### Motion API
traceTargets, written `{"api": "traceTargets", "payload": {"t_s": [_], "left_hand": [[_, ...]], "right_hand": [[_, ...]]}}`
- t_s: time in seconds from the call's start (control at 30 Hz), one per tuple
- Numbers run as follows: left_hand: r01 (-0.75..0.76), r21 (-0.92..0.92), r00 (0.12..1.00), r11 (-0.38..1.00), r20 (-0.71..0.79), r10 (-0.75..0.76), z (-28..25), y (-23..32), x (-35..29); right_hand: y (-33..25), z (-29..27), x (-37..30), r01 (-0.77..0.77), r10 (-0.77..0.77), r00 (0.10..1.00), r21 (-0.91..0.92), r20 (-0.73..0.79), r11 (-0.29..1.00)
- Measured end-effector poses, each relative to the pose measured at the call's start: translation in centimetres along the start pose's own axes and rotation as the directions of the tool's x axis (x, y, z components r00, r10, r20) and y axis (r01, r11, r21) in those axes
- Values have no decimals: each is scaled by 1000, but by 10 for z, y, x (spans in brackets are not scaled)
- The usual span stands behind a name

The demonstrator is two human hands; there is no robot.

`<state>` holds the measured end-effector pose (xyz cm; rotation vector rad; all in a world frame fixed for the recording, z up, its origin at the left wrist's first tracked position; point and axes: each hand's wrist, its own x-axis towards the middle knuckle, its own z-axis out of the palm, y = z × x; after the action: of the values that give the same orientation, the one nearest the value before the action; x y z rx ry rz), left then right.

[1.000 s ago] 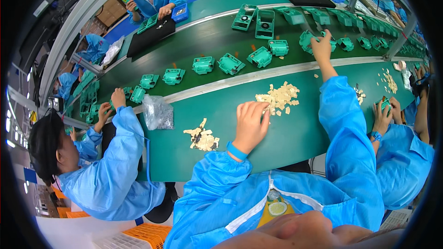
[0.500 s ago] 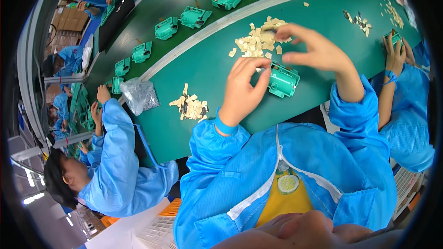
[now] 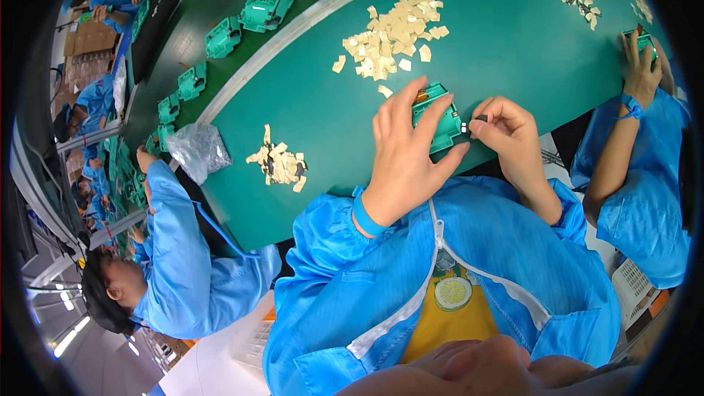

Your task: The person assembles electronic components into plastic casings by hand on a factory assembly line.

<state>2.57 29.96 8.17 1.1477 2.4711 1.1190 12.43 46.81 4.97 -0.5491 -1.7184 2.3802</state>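
My left hand (image 3: 403,154) is wrapped round a green plastic housing (image 3: 446,130), its fingers on the far edge and its thumb along the near side. A brown strip shows at the housing's far left corner. Just right of the housing, my right hand (image 3: 511,136) pinches a small dark piece (image 3: 481,118) between thumb and fingers. Small light bits show beside those fingertips, at the housing's right edge. Beyond my hands lies a loose pile of cream-coloured flat pieces (image 3: 392,37).
Left on the green table are a smaller heap of cream and black scraps (image 3: 279,165) and a clear plastic bag (image 3: 198,152). Behind a pale rail, more green housings (image 3: 265,13) stand in a row. Co-workers sit on both sides; a hand (image 3: 643,77) at right holds another housing.
My right hand has come from the cream pile down to the housing's right side and now pinches a small dark piece. The housing is turned in my left hand, and the whole view has shifted.
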Motion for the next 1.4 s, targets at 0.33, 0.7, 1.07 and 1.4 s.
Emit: {"api": "traceTargets", "payload": {"t_s": [0.33, 0.7, 1.07, 1.4], "left_hand": [[72, -149, 996, 986, -35, -78, 13, -6, 2], [73, -96, 997, 993, -29, -76, 15, -4, 5], [73, -93, 997, 993, -22, -76, 15, -3, 7], [76, -93, 996, 993, -33, -79, 15, -2, 9]], "right_hand": [[-8, -4, 8, -66, 67, 998, -38, 20, 997], [-11, -3, 15, -121, 124, 992, -93, 24, 988], [-17, 2, 17, -138, 142, 990, -206, 4, 969], [-19, 2, 18, -137, 138, 990, -248, -12, 959]]}}
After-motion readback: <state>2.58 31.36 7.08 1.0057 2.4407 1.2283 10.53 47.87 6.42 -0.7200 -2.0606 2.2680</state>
